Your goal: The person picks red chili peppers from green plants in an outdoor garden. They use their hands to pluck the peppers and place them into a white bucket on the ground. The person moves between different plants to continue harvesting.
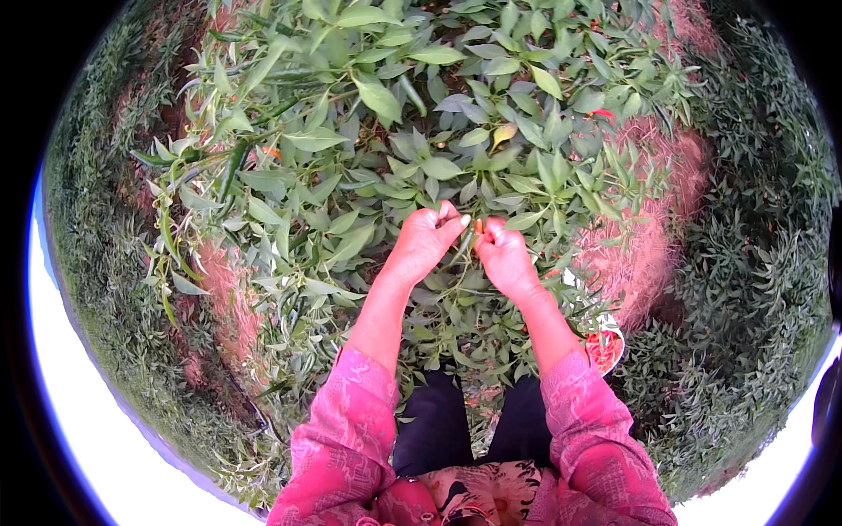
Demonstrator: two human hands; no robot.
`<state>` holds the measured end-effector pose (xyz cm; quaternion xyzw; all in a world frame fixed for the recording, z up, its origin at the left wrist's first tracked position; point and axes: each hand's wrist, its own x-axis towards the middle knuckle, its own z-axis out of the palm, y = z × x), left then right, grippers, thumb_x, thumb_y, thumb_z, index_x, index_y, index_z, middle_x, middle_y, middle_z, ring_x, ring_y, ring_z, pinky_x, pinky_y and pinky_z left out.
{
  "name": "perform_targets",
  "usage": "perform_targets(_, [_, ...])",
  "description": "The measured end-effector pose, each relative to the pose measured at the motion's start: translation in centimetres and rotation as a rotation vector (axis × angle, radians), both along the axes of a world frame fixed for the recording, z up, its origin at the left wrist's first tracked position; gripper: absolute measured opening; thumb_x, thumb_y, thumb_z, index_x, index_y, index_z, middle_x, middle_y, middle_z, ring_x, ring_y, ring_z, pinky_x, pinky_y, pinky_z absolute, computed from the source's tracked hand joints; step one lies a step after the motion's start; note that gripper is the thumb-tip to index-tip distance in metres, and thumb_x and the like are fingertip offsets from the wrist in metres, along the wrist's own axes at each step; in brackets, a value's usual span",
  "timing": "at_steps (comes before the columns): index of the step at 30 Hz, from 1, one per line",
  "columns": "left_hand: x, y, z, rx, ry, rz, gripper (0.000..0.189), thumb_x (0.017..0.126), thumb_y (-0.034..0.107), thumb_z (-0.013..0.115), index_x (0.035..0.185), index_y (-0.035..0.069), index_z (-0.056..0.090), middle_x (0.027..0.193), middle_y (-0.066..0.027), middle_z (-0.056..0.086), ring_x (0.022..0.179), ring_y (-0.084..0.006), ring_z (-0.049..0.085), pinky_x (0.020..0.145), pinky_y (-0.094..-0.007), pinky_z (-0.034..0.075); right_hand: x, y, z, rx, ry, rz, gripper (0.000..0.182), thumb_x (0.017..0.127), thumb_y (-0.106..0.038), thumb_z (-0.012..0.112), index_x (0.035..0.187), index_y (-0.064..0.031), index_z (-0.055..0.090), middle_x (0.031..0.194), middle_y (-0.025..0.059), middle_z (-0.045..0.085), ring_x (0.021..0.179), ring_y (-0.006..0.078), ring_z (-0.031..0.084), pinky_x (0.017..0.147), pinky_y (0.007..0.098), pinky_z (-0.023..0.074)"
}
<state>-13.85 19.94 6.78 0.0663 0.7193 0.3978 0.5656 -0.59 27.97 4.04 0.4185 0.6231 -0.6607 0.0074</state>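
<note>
My right hand (508, 260) is closed around a small orange-red chili pepper (479, 226), whose end shows between the fingertips. Just to its left is my left hand (424, 242), thumb pressed toward curled fingers; whatever may be between them is hidden. Both hands are close together among the leaves of a chili pepper plant (441, 168). A green stem or pod (467, 240) hangs in the gap below the fingertips. Long green chili peppers (233, 167) hang from branches on the left.
To the right, by my right forearm, a white bucket (621, 342) holds red chili peppers (602, 348). Straw-strewn reddish soil (648, 223) runs between the rows. More plants (743, 263) grow on both sides. A red pepper (602, 113) shows at the upper right.
</note>
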Motion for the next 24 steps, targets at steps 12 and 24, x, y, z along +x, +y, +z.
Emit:
perform_targets(12, [3.3, 0.1, 1.8, -0.035, 0.859, -0.363, 0.024, 0.087, 0.019, 0.058, 0.074, 0.001, 0.046, 0.072, -0.0184, 0.057, 0.063, -0.0389, 0.054, 0.057, -0.0433, 0.045, 0.0, 0.0, 1.6, 0.137, 0.012, -0.054, 0.013, 0.086, -0.005, 0.049, 0.074, -0.0019, 0.049, 0.060, -0.0028, 0.044, 0.054, 0.0123, 0.040, 0.052, 0.0293, 0.0356])
perform_targets(24, [-0.2, -1.6, 8.7, -0.092, 0.771, -0.231, 0.023, 0.085, 0.005, 0.061, 0.107, 0.003, 0.055, 0.085, -0.0054, 0.059, 0.073, -0.0107, 0.052, 0.067, -0.0251, 0.045, 6.4, 3.7, 3.7, -1.057, 0.565, -0.778, 0.010, 0.089, -0.016, 0.059, 0.090, -0.0080, 0.053, 0.081, -0.0019, 0.048, 0.060, 0.0065, 0.038, 0.054, 0.0216, 0.0344])
